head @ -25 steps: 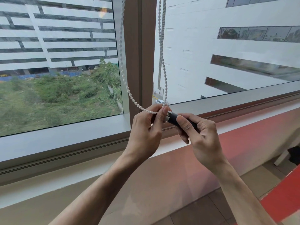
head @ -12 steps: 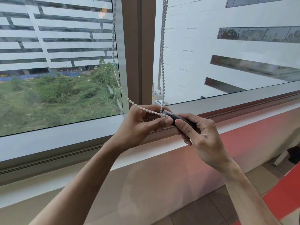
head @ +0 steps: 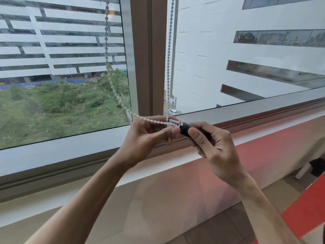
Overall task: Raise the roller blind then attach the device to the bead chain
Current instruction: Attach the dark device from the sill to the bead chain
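A white bead chain [head: 168, 55] hangs in a loop in front of the brown window mullion [head: 148, 55]. Its left strand sags down and runs across to my left hand [head: 146, 136]. That hand pinches the bottom of the loop between thumb and fingers. My right hand [head: 213, 150] grips a small black device [head: 187, 130] with a silvery end [head: 174, 122]. The silvery end touches the chain at my left fingertips. The roller blind itself is out of the frame, and both panes are uncovered.
A grey window sill [head: 52, 152] runs across below the glass, with a red-tinted ledge [head: 274, 143] to the right. Below are a beige wall and tiled floor [head: 219, 231]. A dark object beside a white leg [head: 316, 167] stands at the far right.
My left hand has dropped and moved left, drawing the chain's left strand sideways. The device's silvery end now shows at the chain. My right hand has hardly moved.
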{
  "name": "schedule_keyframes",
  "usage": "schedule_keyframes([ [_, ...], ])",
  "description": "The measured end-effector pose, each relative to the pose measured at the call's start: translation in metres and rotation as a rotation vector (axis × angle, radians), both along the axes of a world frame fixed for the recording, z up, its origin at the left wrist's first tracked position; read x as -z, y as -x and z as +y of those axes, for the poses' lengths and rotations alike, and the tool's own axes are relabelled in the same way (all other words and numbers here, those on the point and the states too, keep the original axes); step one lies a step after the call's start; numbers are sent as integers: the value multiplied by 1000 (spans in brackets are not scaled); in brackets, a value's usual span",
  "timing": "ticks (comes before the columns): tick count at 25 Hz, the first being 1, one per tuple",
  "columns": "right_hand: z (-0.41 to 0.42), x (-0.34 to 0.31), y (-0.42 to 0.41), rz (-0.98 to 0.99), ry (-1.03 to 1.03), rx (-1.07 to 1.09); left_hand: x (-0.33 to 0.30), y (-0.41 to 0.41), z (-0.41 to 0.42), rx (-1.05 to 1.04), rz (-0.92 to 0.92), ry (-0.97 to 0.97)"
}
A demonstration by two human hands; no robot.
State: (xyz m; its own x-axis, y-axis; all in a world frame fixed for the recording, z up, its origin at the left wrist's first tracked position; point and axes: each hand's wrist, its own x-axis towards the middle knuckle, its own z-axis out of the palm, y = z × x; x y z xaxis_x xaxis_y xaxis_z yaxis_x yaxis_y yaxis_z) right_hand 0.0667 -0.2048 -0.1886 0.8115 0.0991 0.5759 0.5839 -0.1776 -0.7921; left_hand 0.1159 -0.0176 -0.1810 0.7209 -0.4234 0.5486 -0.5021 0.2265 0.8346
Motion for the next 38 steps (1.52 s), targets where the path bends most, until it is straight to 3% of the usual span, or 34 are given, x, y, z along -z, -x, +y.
schedule_keyframes([
  [10, 2, -4, 6, -31, 115, 81, 2, 11, -5, 5, 94, 42],
  [19, 4, 4, 3, 71, -137, -38, 6, 16, -14, -109, 158, 59],
  [22, 2, 4, 6, 46, -80, -32, 4, 17, -15, -129, 165, 92],
  [28, 0, 5, 14, -152, 119, 211, 2, 21, -17, -155, 192, 149],
  [33, 6, 6, 12, -83, -63, 177, 3, 23, -20, -161, 146, 156],
  [38, 7, 7, 9, -58, -77, 135, 8, 21, -23, -172, 98, 195],
])
